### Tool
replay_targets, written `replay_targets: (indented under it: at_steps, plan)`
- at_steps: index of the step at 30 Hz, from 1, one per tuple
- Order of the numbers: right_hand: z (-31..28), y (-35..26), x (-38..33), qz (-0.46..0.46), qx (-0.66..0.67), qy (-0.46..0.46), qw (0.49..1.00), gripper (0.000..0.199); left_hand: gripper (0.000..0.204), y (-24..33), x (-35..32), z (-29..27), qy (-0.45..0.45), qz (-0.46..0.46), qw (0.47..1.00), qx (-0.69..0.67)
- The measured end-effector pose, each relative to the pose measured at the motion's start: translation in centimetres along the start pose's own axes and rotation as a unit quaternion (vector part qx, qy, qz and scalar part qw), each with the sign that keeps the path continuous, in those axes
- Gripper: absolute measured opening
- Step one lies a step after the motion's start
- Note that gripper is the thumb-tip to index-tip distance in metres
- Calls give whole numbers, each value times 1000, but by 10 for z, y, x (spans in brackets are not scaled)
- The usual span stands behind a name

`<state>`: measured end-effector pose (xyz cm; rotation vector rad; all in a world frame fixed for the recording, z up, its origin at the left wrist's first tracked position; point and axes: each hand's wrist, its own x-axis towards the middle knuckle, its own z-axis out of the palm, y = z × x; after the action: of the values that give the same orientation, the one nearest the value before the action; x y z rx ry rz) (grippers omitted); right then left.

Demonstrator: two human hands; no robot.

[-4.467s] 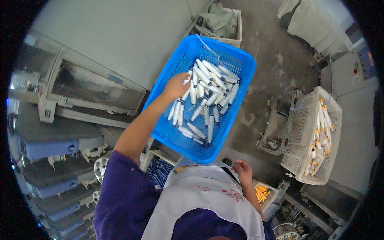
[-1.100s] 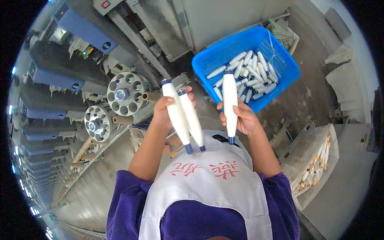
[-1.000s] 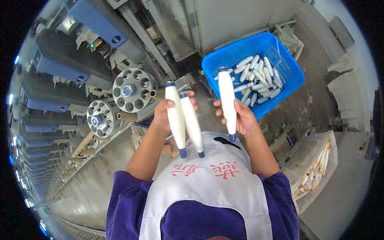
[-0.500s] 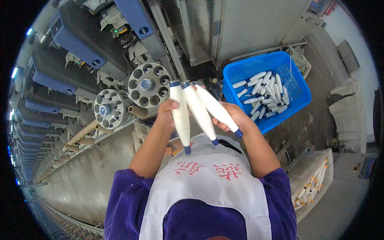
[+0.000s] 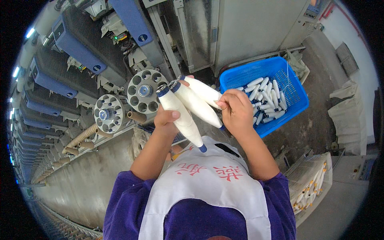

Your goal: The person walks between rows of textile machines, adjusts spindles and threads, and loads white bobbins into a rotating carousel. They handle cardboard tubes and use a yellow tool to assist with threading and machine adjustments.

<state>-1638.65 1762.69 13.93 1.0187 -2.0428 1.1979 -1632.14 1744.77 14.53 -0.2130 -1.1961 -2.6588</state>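
Three white yarn bobbins with dark blue ends are fanned out in front of my apron. My left hand is closed around their upper part, its thumb on the leftmost bobbin. The middle bobbin slants down toward the right. On the rightmost bobbin, my right hand closes its fingers at the lower end and hides that tip. Whether a loose thread is pinched there is too fine to tell.
A blue plastic basket with several similar bobbins stands on the floor at right. A pale bin of yellow-tipped bobbins is lower right. Left are two round magazines on a long winding machine; a grey cabinet stands ahead.
The bobbins have tilted, their upper ends shifting left and their lower ends right. My right hand has risen slightly and turned, now covering the rightmost bobbin's lower tip.
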Motion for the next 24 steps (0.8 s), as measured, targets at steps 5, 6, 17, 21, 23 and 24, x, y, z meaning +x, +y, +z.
replay_targets:
  at_steps: [5, 6, 17, 21, 23, 24]
  plan:
    - [-13, 16, -5, 12, 217, -80, 973, 18, 77, 10, 3, 2, 9, 31, 999, 16]
    - [-18, 19, -11, 67, 322, -94, 940, 19, 77, 14, 4, -1, 11, 33, 999, 20]
    - [-137, 126, -115, 447, -245, -136, 849, 20, 72, 53, -6, -21, 113, 89, 988, 50]
    - [-104, 108, -111, 339, -38, -203, 918, 73, 74, 53, -4, -13, 64, 74, 994, 45]
    - [-61, 83, -92, 333, 227, -178, 898, 92, 75, 47, -1, -4, 24, 67, 996, 49]
    - [-38, 68, -82, 303, 337, -176, 874, 99, 75, 44, 1, 2, 19, 62, 997, 32]
